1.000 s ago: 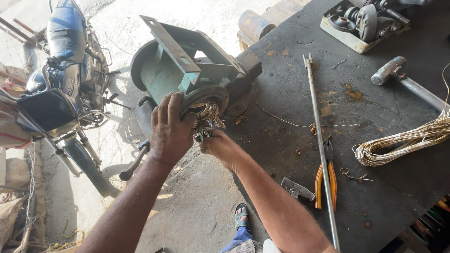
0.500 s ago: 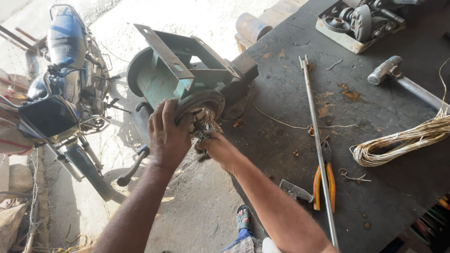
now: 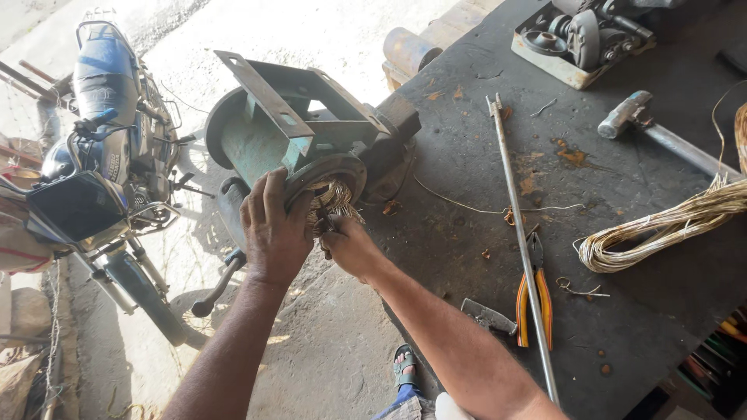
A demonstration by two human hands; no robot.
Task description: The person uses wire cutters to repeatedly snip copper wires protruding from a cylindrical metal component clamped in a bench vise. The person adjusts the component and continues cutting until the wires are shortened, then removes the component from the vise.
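A green electric motor body with a round open end lies clamped at the corner of a dark workbench. Copper winding wires stick out of its open end. My left hand presses against the rim of that end, fingers spread over it. My right hand sits just below the opening, its fingers closed on the copper wires.
On the bench lie a long steel rod, orange-handled pliers, a hammer, a coil of pale wire and a tray of metal parts. A motorcycle stands on the ground to the left.
Both hands stay at the motor's open end; my right hand has shifted slightly on the wires. The view has drifted a little.
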